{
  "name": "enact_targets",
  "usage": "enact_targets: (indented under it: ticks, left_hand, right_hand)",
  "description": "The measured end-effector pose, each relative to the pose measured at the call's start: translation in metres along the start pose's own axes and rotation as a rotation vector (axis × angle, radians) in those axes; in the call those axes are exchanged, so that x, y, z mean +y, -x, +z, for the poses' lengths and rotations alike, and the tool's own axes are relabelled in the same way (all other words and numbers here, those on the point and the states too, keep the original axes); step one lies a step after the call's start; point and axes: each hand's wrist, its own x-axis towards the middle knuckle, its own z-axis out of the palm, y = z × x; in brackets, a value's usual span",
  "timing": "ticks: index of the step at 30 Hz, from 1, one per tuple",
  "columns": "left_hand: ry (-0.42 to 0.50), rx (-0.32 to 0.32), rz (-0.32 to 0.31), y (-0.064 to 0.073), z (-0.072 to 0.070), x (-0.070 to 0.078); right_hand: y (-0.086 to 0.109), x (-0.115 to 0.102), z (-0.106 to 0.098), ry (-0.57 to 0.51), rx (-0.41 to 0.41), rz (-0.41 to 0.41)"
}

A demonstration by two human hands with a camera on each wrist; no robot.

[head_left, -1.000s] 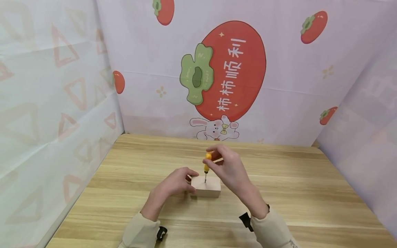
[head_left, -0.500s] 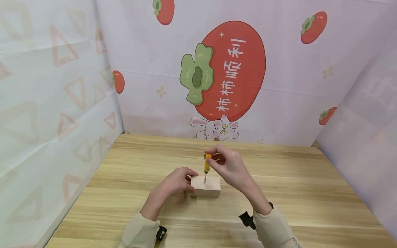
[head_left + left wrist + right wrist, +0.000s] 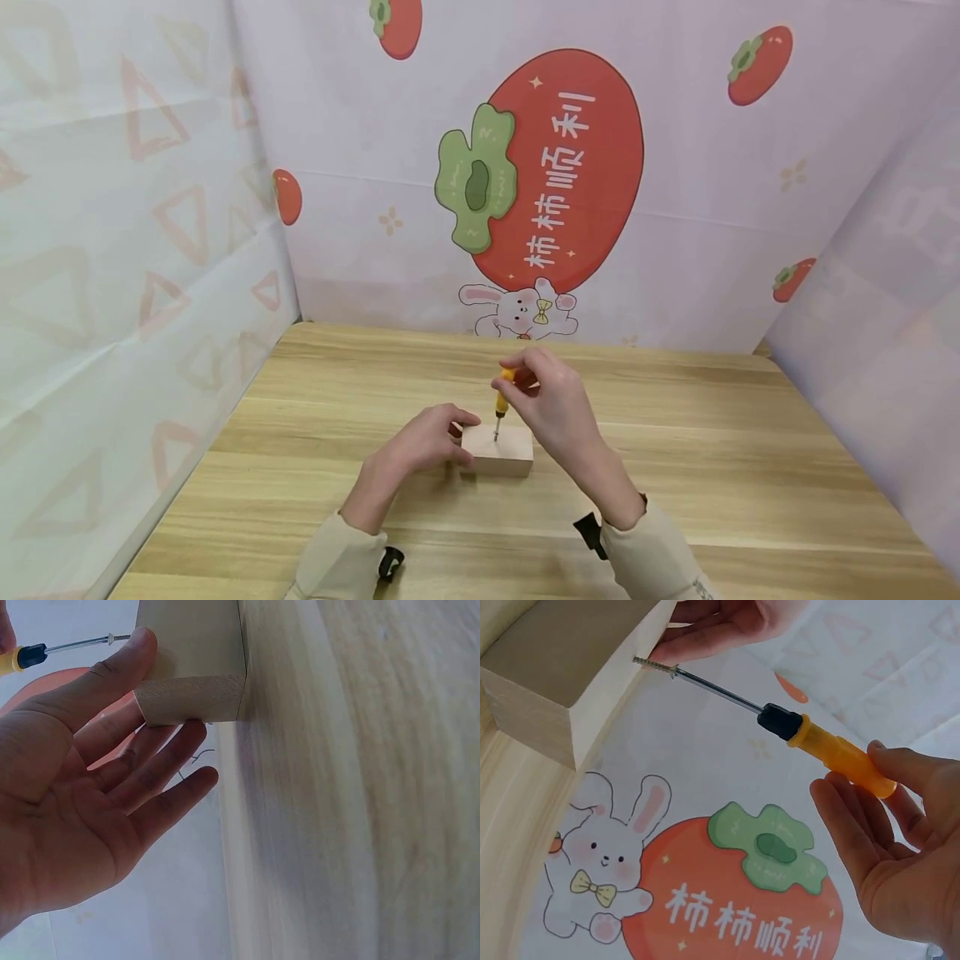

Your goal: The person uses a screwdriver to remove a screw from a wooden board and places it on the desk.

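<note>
Yellow screwdriver (image 3: 832, 750) on screw (image 3: 655, 666), wooden block (image 3: 514, 447) below, hands (image 3: 557, 402) gripping

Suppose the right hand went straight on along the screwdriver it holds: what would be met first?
Most likely the screw at the tip of the screwdriver, then the wooden block below; how far the screw sits in the wood is unclear.

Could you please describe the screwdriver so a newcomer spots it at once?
On the wood-grain table, the left hand holds a pale wooden block. Above it, the right hand grips the screwdriver, its tip at a screw. Its yellow handle sets it apart from the plain block and silvery screw.
</note>
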Motion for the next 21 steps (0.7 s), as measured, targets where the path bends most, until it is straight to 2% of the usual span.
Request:
enact_targets:
  ticks: [8,16,21]
  left_hand:
    - [0.016,0.014,-0.031,0.000,0.001,0.004]
    - [0.036,0.011,-0.039,0.000,0.000,0.004]
    - [0.037,0.016,-0.037,0.002,0.001,0.006]
  right_hand:
    - [-0.001,-0.008,-0.004,-0.030,-0.032,-0.004]
    - [-0.002,-0.011,-0.008,-0.091,-0.146,0.024]
    - [-0.001,-0.011,-0.004,-0.032,-0.115,0.044]
